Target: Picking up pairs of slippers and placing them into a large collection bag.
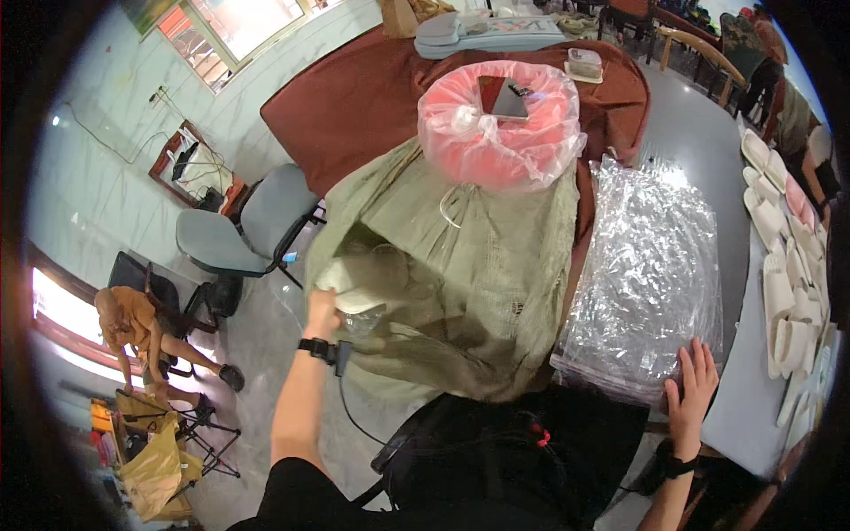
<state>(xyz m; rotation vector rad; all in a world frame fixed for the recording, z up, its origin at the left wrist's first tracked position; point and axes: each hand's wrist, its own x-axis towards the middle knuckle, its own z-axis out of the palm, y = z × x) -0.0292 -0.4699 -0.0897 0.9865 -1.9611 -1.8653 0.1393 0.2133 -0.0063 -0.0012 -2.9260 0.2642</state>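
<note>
My left hand [324,311] is closed on a pale slipper-like item in clear plastic [352,288], blurred, at the mouth of a large olive-green woven sack [496,257]. The sack's opening gapes dark around the item, and what lies inside is hidden. On the right, a thick stack of clear plastic bags [651,274] lies on the table. My right hand [692,385] rests open at the stack's near edge, fingers spread over the bags. Several cream slippers [779,283] are lined up in pairs beyond the stack at the far right.
Behind the sack stands a round pink bundle in clear plastic [443,133] with a dark phone [505,99] on top. A brown cloth [345,106] covers the far table. Grey chairs [274,212] stand at the left; a seated person [142,327] bends over beyond them.
</note>
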